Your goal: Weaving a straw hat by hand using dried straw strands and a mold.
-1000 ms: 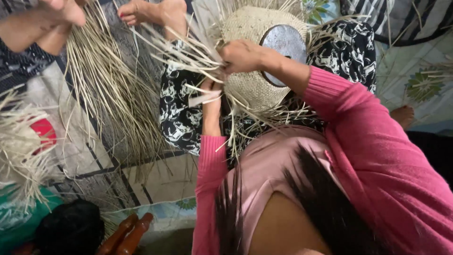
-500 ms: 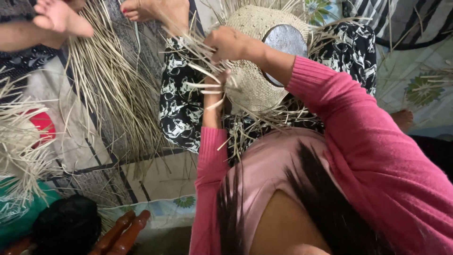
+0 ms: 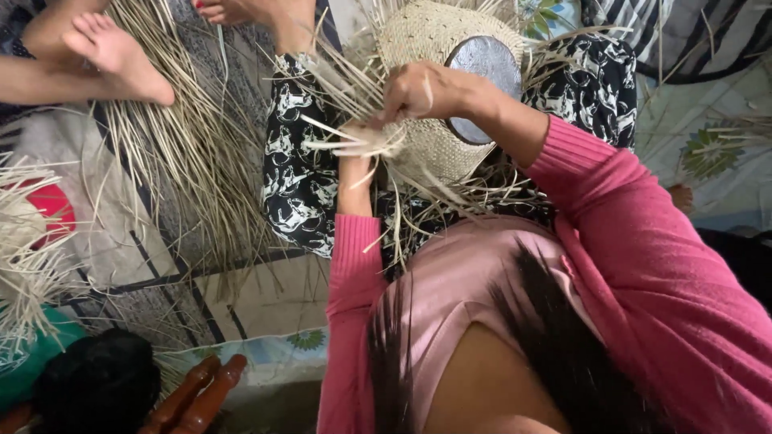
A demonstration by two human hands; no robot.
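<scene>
We pinched loose straw strands [image 3: 334, 145] in our left hand [image 3: 359, 153]; our right hand [image 3: 418, 90] gripped the woven hat [image 3: 438, 145]. Excess pull could snap strands.

You are looking down at a home floor used as a weaving spot, not a workshop with benches. Patterned mats [image 3: 265, 297] and printed cloths [image 3: 708, 153] cover the ground, and loose bundles of pale straw strips [image 3: 173, 153] lie spread across them. People sit right on the floor: another person's bare foot [image 3: 121, 56] rests by the straw. A half-woven straw hat [image 3: 430, 96] sits on a lap.
</scene>
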